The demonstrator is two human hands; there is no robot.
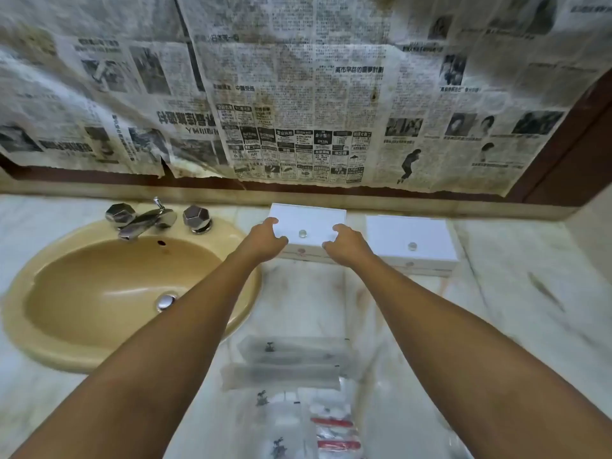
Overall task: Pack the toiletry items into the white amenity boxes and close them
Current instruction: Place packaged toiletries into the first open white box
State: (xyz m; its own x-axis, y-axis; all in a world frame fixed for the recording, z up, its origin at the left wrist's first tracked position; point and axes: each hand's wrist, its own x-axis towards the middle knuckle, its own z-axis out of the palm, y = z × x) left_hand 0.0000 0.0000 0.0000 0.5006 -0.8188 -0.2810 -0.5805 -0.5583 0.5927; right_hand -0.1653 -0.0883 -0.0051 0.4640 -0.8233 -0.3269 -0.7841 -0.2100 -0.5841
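Observation:
Two white amenity boxes stand at the back of the marble counter, each with a small clear knob on its lid. My left hand grips the left front corner of the left box. My right hand grips that same box's right front corner. The right box stands untouched, lid down. Near the front edge lie clear-wrapped toiletry packets, long ones above, and small sachets with red labels below.
A beige sink with a chrome tap fills the counter's left side. Old newspaper covers the wall behind the boxes. A dark wooden frame rises at the right. Bare marble counter lies to the right.

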